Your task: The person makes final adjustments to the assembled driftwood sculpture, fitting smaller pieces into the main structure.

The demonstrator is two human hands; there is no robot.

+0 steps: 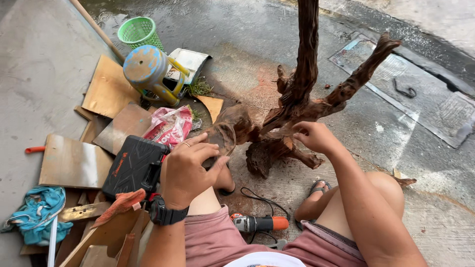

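A dark brown branching driftwood piece [302, 94] stands on the concrete ground in front of my knees, its gnarled base [269, 151] between my feet. My left hand [190, 168], with a ring and a black wristwatch, grips a separate brown wood chunk [228, 129] held against the left side of the base. My right hand [315, 136] pinches the driftwood where the branches fork, fingers closed on it. An orange and grey power drill [260, 223] lies on the ground between my legs.
A black tool case [132, 165] lies left of my hand, beside a red-and-white plastic bag [169, 126]. Plywood scraps [74, 160], a blue-and-yellow stool on its side [148, 71], a green basket [139, 30], a blue cloth [37, 215] and an orange rag [121, 203] crowd the left. A metal floor hatch [425, 94] lies right.
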